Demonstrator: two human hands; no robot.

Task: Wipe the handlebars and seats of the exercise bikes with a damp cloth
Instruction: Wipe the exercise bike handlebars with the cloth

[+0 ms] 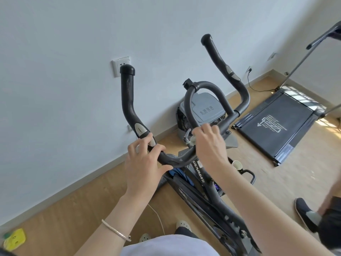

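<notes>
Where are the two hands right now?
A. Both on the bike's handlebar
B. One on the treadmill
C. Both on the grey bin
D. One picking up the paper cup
A: the left hand and right hand both rest on the black handlebar.

At the frame's centre, the grey plastic bin lid (204, 108) reads "生活垃圾". Lower, the black bike frame tube (200, 171) carries white lettering, only partly legible.

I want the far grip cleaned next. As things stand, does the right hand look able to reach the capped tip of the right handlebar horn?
Probably yes. The right hand rests at the handlebar centre, and the right horn rises beyond it with only open air between. No cloth shows in either hand, though.
</notes>
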